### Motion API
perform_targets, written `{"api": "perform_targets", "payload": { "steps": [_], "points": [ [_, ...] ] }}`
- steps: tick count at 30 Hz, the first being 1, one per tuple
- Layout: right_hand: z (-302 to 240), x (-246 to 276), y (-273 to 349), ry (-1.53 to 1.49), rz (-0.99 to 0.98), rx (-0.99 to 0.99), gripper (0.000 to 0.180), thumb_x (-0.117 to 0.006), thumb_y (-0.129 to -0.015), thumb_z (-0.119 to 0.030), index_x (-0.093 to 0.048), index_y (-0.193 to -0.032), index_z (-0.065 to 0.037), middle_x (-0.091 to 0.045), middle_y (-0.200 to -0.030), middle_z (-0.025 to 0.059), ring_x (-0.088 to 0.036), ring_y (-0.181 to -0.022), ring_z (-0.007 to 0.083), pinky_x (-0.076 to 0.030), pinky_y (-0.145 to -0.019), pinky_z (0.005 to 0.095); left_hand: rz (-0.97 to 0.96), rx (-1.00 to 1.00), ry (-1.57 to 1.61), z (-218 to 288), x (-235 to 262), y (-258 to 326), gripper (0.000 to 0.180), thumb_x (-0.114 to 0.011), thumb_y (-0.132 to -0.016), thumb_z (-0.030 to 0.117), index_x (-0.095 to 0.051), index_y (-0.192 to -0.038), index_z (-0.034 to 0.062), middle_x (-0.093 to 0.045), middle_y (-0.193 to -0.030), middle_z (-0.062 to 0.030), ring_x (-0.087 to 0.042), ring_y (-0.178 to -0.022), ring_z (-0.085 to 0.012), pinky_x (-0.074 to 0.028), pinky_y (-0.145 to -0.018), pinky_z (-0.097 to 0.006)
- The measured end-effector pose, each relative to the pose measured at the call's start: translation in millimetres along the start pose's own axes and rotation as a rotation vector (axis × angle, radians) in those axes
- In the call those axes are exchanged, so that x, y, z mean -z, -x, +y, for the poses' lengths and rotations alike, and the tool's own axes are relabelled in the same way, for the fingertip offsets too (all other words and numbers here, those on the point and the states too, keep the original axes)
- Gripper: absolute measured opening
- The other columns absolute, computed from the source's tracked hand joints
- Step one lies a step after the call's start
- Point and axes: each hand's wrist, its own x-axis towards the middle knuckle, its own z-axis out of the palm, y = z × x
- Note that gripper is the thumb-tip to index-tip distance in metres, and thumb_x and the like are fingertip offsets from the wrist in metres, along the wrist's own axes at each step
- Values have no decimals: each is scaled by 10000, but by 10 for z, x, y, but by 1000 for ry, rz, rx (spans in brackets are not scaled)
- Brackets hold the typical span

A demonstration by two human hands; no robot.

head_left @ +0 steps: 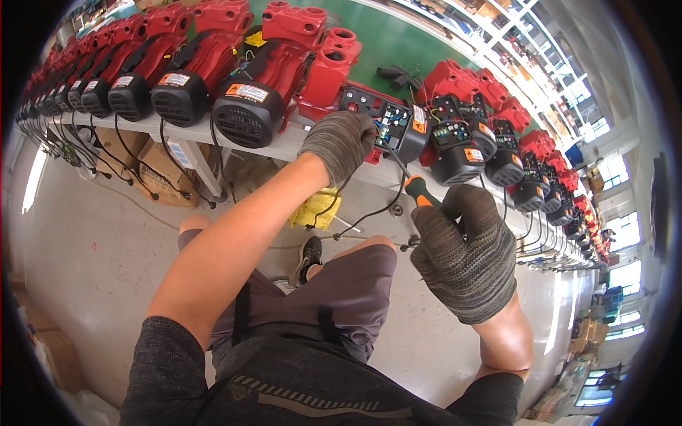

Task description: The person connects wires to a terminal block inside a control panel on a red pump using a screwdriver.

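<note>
"Where's the work?"
"Open pump [391,122] at one o'clock, on the counter [275,146]. More pumps [180,96] line it from ten round to three."
"Hands?"
"Apart. Right hand [465,248], past three, wraps a screwdriver [418,190]; left hand [337,142], twelve, touches the pump, grip hidden."
"Room?"
"Grey floor [106,319] at eight, boxes [167,174] past nine, shelves [522,32] past one, windows [626,231] at three."

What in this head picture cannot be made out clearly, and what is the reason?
All in the head view:
- What the left hand touches: its gloved back covers the fingertips.
- The screwdriver's handle end: covered by the right hand.
- Whether the screwdriver tip touches the circuit board: too small to tell.
- Number of far red machines, right: too small and crowded.
</note>
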Motion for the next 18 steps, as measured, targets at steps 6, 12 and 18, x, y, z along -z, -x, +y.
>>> {"api": "perform_targets", "payload": {
  "steps": [6, 12, 18],
  "points": [
    [-66, -34, -48, -233, 33, -271, 240, -757, -830, -151, -677, -1011, -16, -653, -855, 130, -651, -756, 308, -517, -649, 410, -32, 3, 42, -11, 18, 4, 135, -655, -892, 105, -713, -991, 34, -699, -907, -212, -677, -853, -387, -539, -772, -448],
    [327, 33, 105, -17, 439, 165, 235, -652, -726, 34, -640, -933, -77, -563, -978, 125, -584, -808, 280, -475, -696, 349, -112, 30, 53, 28, 124, 17, 161, -657, -908, 107, -699, -1032, 13, -704, -879, -192, -691, -825, -349, -541, -758, -428],
    [846, -762, 286, -762, 649, -196, 396, -645, -909, -256, -508, -1203, -29, -547, -1176, 117, -600, -942, 209, -506, -860, 341, -132, -96, 178, -78, 214, 42, 179, -640, -944, 103, -678, -1093, 10, -695, -931, -175, -689, -865, -323, -533, -796, -400]
  ]
}}
